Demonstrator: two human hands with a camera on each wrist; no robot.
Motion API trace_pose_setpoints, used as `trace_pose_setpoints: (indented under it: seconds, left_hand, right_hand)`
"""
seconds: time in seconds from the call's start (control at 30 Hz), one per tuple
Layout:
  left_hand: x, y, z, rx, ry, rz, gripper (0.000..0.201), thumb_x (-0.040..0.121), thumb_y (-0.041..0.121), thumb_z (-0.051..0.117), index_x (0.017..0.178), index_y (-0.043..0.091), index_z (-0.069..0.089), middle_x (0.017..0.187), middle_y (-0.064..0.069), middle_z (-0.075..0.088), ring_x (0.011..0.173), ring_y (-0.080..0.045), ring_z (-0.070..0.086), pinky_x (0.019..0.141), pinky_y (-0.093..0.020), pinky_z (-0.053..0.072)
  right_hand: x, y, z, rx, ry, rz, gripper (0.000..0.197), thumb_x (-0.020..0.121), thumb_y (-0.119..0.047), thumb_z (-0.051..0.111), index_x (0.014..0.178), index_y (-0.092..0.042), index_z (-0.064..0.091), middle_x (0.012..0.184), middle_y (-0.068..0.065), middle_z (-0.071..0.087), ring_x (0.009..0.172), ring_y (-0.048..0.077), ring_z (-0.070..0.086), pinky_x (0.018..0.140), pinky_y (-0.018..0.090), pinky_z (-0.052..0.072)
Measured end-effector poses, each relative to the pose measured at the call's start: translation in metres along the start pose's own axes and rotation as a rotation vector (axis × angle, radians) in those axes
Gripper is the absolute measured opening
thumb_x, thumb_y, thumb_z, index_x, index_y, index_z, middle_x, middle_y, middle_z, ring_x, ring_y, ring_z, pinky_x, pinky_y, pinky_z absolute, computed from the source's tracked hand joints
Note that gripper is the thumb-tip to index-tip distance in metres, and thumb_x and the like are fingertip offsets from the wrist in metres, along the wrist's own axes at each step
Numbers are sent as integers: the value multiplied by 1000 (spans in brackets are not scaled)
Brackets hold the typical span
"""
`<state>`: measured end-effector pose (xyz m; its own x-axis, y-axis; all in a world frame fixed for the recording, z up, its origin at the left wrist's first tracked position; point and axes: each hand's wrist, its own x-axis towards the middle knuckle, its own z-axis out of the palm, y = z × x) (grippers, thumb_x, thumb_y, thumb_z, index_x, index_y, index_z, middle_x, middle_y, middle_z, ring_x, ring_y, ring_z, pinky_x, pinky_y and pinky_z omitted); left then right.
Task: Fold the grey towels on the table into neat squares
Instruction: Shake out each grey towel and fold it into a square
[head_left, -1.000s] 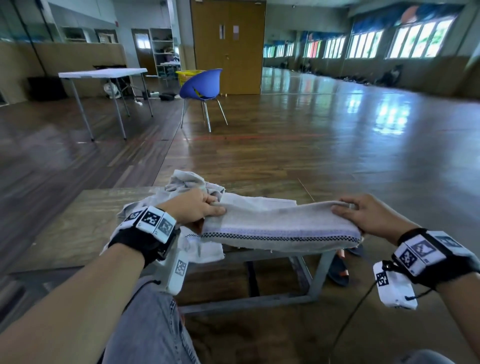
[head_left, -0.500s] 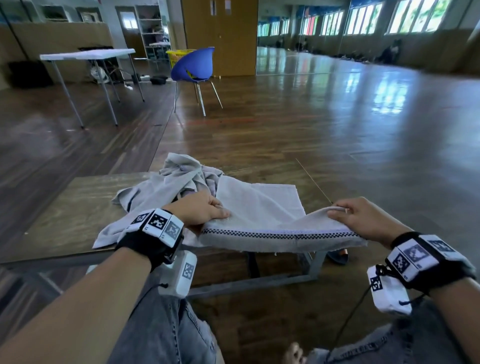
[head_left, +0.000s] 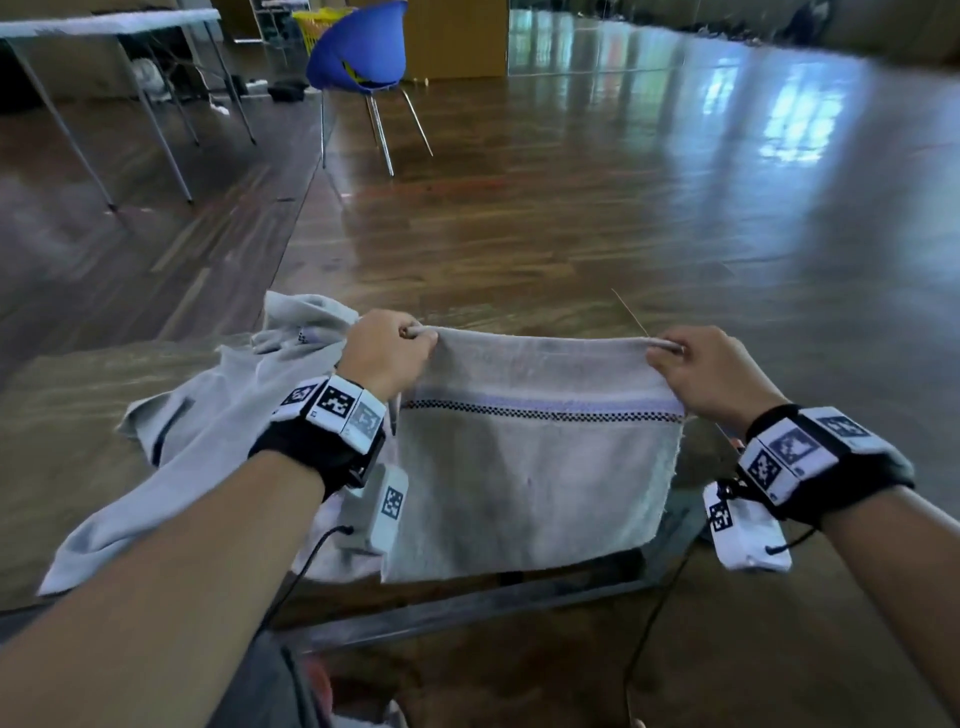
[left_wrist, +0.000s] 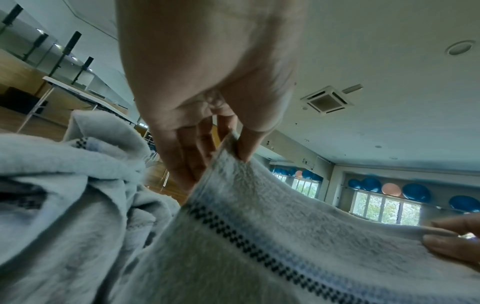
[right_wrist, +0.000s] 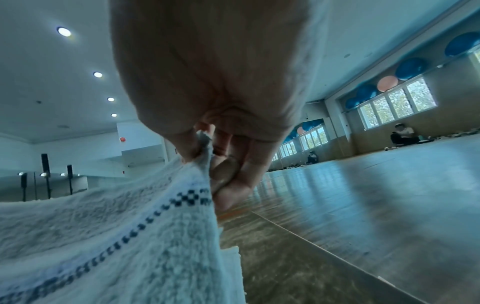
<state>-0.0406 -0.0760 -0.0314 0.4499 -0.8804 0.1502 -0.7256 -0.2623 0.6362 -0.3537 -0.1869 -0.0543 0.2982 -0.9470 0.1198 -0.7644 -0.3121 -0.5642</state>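
A grey towel (head_left: 535, 478) with a dark checked stripe hangs stretched between my two hands above the table's right end. My left hand (head_left: 395, 345) pinches its upper left corner, thumb against fingers (left_wrist: 241, 144). My right hand (head_left: 691, 358) pinches the upper right corner (right_wrist: 205, 144). The towel (left_wrist: 285, 236) hangs down toward me over the table's near edge. A second grey towel (head_left: 208, 415) lies crumpled on the table to the left, behind my left wrist.
The wooden table (head_left: 62, 415) has a metal frame (head_left: 467, 608) below its near edge. A blue chair (head_left: 363, 57) and a white folding table (head_left: 104, 26) stand on the wooden floor beyond. People sit by the far wall (right_wrist: 402, 133).
Both hands have lifted the towel off the table by its corners and raised it, so it now hangs stretched. The head view has tilted down.
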Motion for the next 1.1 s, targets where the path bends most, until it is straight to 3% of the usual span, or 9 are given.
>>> trace_pose_setpoints:
  seconds: [0.13,0.27,0.33,0.47,0.57,0.67,0.83,0.97,1.1]
  left_hand:
    - [22,-30,33,116,-80,-55,26,90,18,61,66,9,56,72,-10,62,75,-30,58,69,-36,45]
    - [23,-51,54,256,-194,-113,32,88,23,66,110,2,59,95,-17,63,93,-34,60,81,-43,50]
    - [26,-50,56,244,-145,-127,41,85,25,67,120,6,54,110,-18,58,104,-33,55,90,-44,49]
    - [25,-40,55,271,-26,-31,44,83,22,63,123,11,49,124,-21,49,118,-37,46,97,-50,45]
    - [18,-25,52,184,-66,77,47,83,22,62,128,17,50,128,-14,45,119,-32,45,101,-44,43]
    - [11,-9,55,112,-171,204,45,85,21,62,128,22,52,126,-8,44,112,-26,51,97,-35,44]
    - [-8,23,64,11,-276,428,38,85,23,68,122,22,62,121,-8,50,117,-26,47,105,-36,40]
    - [-21,36,70,-47,-335,510,25,82,32,73,106,24,68,104,-6,55,98,-22,54,87,-35,48]
    - [-32,55,80,2,-429,526,25,77,34,79,98,22,71,97,-5,58,89,-20,57,82,-37,51]
  right_hand:
    - [30,14,35,-158,-129,9,20,93,-24,59,73,-23,59,82,5,69,75,29,62,60,30,45]
    - [30,15,75,-309,-386,35,48,96,-21,53,143,-26,46,150,1,46,133,25,45,105,48,44]
    - [28,13,87,-311,-406,32,59,97,-16,50,152,-24,31,159,-2,32,141,25,30,110,51,37]
    - [27,9,90,-371,-320,38,43,94,-10,52,135,-16,43,138,8,49,126,31,42,95,43,39]
    - [25,-2,79,-416,-300,83,14,87,-12,52,99,-15,61,111,13,63,94,34,54,80,35,35]
    - [20,-20,63,-304,-197,57,21,84,-13,54,66,-23,57,84,4,62,81,32,58,64,28,38]
    - [-4,-55,42,-30,-50,-38,11,82,-19,69,82,-28,62,97,2,67,92,26,62,78,37,51]
    - [-45,-58,55,154,28,-20,19,83,-13,72,82,-28,60,91,-6,65,77,5,58,53,10,36]
    - [-66,-45,63,234,78,3,19,80,-11,74,82,-26,63,87,1,66,76,11,58,55,13,34]
